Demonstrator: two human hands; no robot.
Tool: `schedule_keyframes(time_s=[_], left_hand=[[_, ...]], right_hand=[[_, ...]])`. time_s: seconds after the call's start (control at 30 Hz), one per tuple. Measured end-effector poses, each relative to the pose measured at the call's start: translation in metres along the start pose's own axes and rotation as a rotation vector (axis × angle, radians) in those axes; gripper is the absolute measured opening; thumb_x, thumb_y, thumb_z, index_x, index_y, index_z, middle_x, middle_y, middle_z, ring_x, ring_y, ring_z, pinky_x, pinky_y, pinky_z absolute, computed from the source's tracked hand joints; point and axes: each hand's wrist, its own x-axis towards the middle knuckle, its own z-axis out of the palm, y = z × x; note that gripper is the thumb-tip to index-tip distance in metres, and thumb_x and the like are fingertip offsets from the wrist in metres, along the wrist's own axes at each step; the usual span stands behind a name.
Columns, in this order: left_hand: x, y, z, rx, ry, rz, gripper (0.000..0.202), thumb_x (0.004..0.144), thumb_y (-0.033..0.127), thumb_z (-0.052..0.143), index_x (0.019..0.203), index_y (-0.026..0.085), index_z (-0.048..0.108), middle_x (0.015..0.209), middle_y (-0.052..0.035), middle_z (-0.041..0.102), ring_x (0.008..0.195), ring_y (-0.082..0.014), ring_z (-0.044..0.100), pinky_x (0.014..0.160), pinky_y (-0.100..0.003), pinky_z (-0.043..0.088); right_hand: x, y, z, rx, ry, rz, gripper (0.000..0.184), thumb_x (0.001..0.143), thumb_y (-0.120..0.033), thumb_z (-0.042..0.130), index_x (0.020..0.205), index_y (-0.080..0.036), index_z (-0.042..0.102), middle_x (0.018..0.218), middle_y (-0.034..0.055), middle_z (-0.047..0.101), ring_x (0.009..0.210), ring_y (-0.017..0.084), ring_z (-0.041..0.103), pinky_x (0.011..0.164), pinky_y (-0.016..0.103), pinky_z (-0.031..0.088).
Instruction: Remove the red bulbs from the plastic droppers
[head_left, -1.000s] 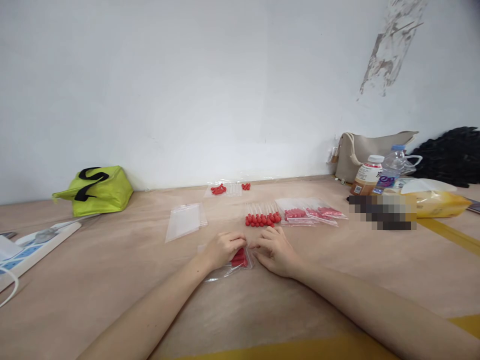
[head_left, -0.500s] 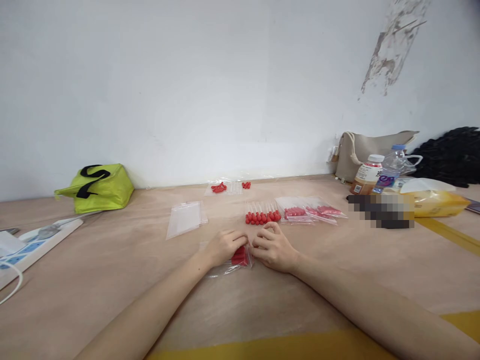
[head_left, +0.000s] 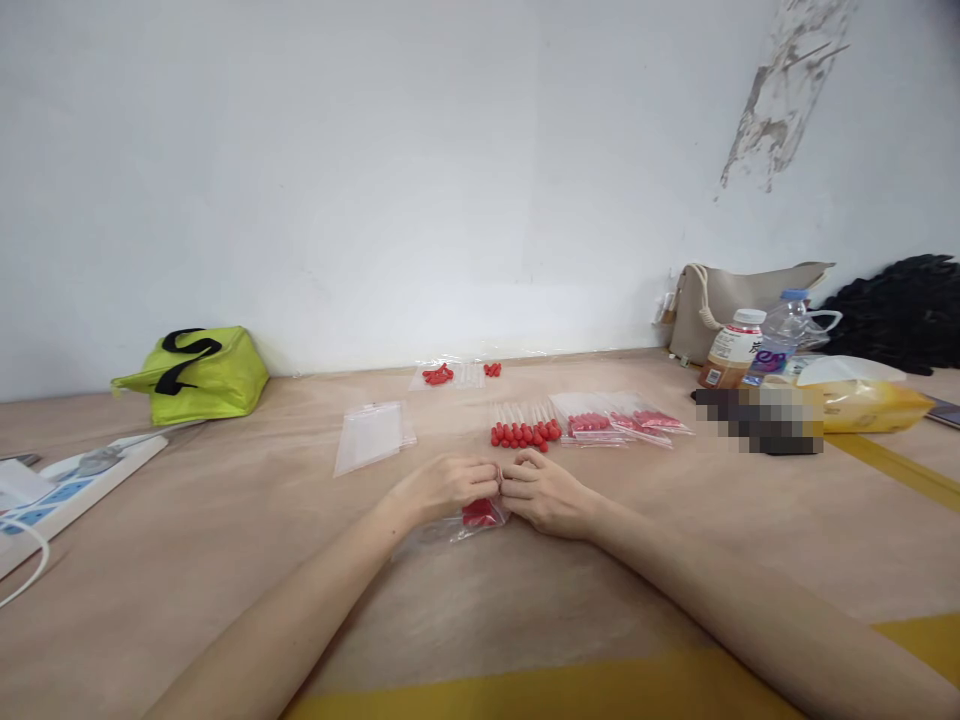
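A clear plastic bag with red pieces inside lies on the table in front of me. My left hand reaches over its upper part with bent fingers, pinching the far right edge. Against it, my right hand is closed at the same edge, and the two sets of fingertips meet there. The exact grip is partly hidden by the fingers. Just beyond my hands, several clear droppers with red bulbs lie in a row, bulbs toward me.
Filled zip bags lie right of the droppers; flat clear bags lie left. Loose red bulbs sit near the wall. A green bag and power strip are left; bottles and a yellow tissue pack are right.
My left hand has moved slightly up and right, bringing its fingertips together with those of my right hand at the bag's edge. The bag has shifted slightly under them.
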Motion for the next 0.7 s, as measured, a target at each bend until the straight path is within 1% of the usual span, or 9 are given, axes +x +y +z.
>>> schedule_keyframes(time_s=[0.1,0.2,0.27,0.37,0.43,0.5,0.6,0.63,0.7], left_hand=[[-0.003,-0.005,-0.016,0.118,-0.050,0.068,0.031,0.091,0.013,0.026,0.089,0.015,0.057,0.096,-0.0056,0.061,0.100,-0.0155,0.053,0.086,-0.029,0.044],[-0.006,-0.007,-0.020,0.154,-0.054,0.024,0.029,0.090,0.013,0.028,0.094,0.017,0.057,0.099,-0.0054,0.061,0.096,-0.0155,0.055,0.082,-0.030,0.045],[-0.005,-0.004,-0.018,0.115,-0.080,0.010,0.028,0.089,0.012,0.031,0.093,0.018,0.057,0.094,-0.0046,0.062,0.089,-0.0146,0.057,0.076,-0.027,0.046],[-0.002,0.002,-0.015,0.019,-0.108,-0.019,0.027,0.088,0.011,0.033,0.095,0.019,0.058,0.090,-0.0032,0.063,0.081,-0.0135,0.058,0.070,-0.024,0.046],[-0.001,0.005,-0.013,-0.061,-0.098,-0.098,0.026,0.087,0.013,0.036,0.101,0.021,0.056,0.092,-0.0023,0.063,0.080,-0.0132,0.058,0.070,-0.024,0.046],[-0.004,0.006,-0.012,-0.163,-0.040,-0.222,0.025,0.086,0.017,0.039,0.105,0.021,0.054,0.098,-0.0026,0.062,0.084,-0.0135,0.058,0.074,-0.025,0.046],[-0.017,0.009,-0.010,-0.318,0.082,-0.377,0.026,0.087,0.026,0.041,0.109,0.020,0.052,0.112,-0.0054,0.057,0.101,-0.0155,0.054,0.087,-0.029,0.044],[-0.023,0.012,-0.008,-0.364,0.094,-0.407,0.029,0.087,0.028,0.041,0.112,0.020,0.051,0.117,-0.0061,0.054,0.107,-0.0162,0.050,0.091,-0.031,0.041],[-0.035,0.017,-0.005,-0.434,0.063,-0.441,0.037,0.085,0.033,0.044,0.120,0.021,0.045,0.126,-0.0064,0.048,0.115,-0.0176,0.045,0.096,-0.033,0.038]], right_hand=[[-0.004,-0.002,-0.005,0.087,0.021,0.055,0.020,0.086,-0.015,0.039,0.082,-0.021,0.058,0.085,0.0019,0.060,0.085,0.013,0.046,0.077,0.030,0.029],[-0.007,-0.008,-0.011,0.281,0.051,0.180,0.010,0.081,-0.020,0.047,0.080,-0.020,0.058,0.087,0.0020,0.061,0.084,0.013,0.049,0.078,0.029,0.032],[-0.007,-0.011,-0.012,0.427,0.068,0.290,0.010,0.079,-0.018,0.048,0.078,-0.019,0.057,0.082,0.0009,0.061,0.081,0.013,0.050,0.078,0.027,0.035],[-0.004,-0.013,-0.009,0.583,0.110,0.504,0.016,0.082,-0.017,0.042,0.077,-0.019,0.058,0.073,-0.0002,0.060,0.072,0.012,0.051,0.070,0.024,0.038],[-0.002,-0.013,-0.005,0.675,0.140,0.612,0.017,0.082,-0.020,0.044,0.083,-0.018,0.060,0.075,0.0002,0.061,0.070,0.011,0.053,0.066,0.023,0.040],[-0.001,-0.013,-0.004,0.775,0.139,0.637,0.019,0.080,-0.023,0.048,0.093,-0.019,0.061,0.079,0.0001,0.063,0.071,0.011,0.055,0.065,0.022,0.041],[-0.001,-0.011,-0.005,0.840,0.108,0.578,0.029,0.075,-0.027,0.058,0.103,-0.022,0.060,0.078,-0.0016,0.063,0.071,0.011,0.056,0.067,0.022,0.042],[-0.001,-0.011,-0.006,0.838,0.104,0.555,0.032,0.072,-0.030,0.061,0.104,-0.023,0.060,0.077,-0.0020,0.062,0.071,0.011,0.056,0.068,0.023,0.041],[-0.001,-0.010,-0.007,0.821,0.102,0.519,0.037,0.068,-0.036,0.066,0.102,-0.023,0.062,0.078,-0.0020,0.062,0.072,0.012,0.056,0.069,0.023,0.041]])
